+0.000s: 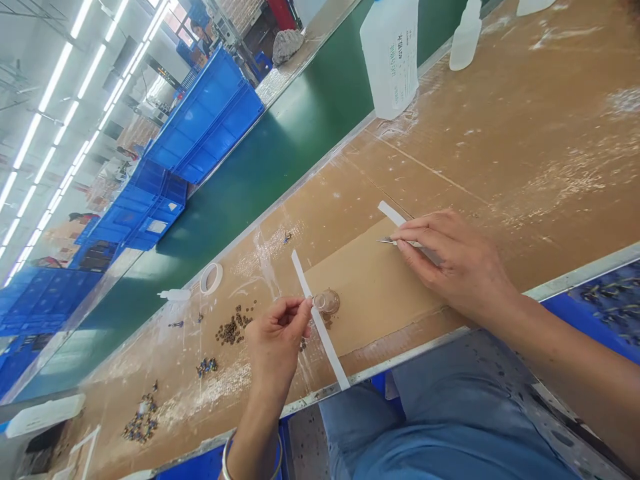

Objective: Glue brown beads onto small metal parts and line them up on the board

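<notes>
My right hand (445, 257) is closed around slim pointed metal tweezers (386, 241), their tip facing left above a sheet of cardboard (370, 287). My left hand (277, 333) has thumb and forefinger pinched together over the cardboard's left edge. Whatever small piece may be between those fingertips is too small to name. Right beside them is a small clear round cup (327, 302) with brownish bits around its base; I cannot tell whether the fingers touch it. White tape strips (327, 343) hold down the cardboard's edges. Left of this hand lies a pile of small brown pieces (234, 328).
A large white bottle (393, 63) and a smaller squeeze bottle (466, 40) stand at the back. A tape roll (211, 279) and small dark-blue parts (143, 420) lie leftward. Beyond the worktop runs a green belt (280, 147), with blue crates (210, 113) behind it.
</notes>
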Tool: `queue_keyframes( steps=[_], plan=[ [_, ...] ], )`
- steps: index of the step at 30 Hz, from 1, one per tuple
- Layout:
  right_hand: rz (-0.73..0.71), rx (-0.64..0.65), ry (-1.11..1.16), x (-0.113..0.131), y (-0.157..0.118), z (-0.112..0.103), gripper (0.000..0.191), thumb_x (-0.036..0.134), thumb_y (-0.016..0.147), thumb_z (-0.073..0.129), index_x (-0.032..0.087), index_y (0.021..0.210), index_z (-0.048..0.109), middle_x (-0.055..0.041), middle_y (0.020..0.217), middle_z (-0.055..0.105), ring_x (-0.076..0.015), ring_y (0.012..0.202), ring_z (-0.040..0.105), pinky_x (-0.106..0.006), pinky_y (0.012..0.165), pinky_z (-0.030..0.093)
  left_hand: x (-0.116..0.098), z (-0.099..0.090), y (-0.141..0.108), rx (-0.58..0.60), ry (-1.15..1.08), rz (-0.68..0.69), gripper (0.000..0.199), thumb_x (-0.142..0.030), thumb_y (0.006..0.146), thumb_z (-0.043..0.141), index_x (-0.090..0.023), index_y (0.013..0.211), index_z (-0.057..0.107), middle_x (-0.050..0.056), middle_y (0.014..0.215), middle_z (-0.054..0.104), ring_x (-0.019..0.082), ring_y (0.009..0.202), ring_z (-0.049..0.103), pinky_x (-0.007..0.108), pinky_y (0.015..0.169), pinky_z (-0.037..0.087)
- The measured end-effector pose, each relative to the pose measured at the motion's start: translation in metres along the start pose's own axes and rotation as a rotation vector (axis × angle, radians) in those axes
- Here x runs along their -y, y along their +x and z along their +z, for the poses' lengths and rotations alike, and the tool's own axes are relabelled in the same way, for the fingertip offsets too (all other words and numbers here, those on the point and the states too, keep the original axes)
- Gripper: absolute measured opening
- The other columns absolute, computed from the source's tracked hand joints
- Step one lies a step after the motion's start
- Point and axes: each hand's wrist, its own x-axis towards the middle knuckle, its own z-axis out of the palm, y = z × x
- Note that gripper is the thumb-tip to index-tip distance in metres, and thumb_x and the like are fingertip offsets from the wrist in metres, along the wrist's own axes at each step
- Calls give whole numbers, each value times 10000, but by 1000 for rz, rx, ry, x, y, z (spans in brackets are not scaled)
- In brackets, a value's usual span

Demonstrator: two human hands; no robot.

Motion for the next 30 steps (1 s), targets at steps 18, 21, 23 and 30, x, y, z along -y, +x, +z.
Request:
queue_keyframes(
  steps=[18, 21, 23, 30],
  plan=[
    [11, 2, 23, 0, 0, -3, 185, 88, 902, 586, 228, 1014, 632, -64, 960, 700, -224, 866, 645, -400, 802, 535, 3, -13, -11, -55, -144, -11, 174, -354, 754, 743, -186, 714, 728, -22, 558, 659, 77, 432, 549, 178, 444, 452],
    [12, 0, 33, 0, -1, -4, 185, 94, 901, 592, 228, 1019, 641, -68, 966, 703, -224, 869, 650, -397, 800, 536, 26, -20, -25, -137, -262, -71, 185, -352, 740, 774, -172, 736, 726, -11, 598, 681, 70, 439, 540, 187, 473, 476],
    [10, 3, 34, 1, -2, -4, 180, 96, 901, 594, 220, 1019, 650, -75, 962, 705, -226, 878, 653, -392, 800, 536, 46, -22, -36, -190, -326, -138, 205, -358, 727, 789, -164, 739, 724, -8, 596, 684, 68, 429, 528, 192, 472, 481],
    [53, 40, -37, 7, -3, -5, 96, 191, 920, 596, 208, 967, 679, -83, 952, 723, -243, 890, 659, -370, 749, 532, 97, -20, -63, -362, -402, -344, 287, -403, 661, 832, -146, 729, 723, -2, 582, 692, 102, 462, 600, 230, 527, 549]
  ],
)
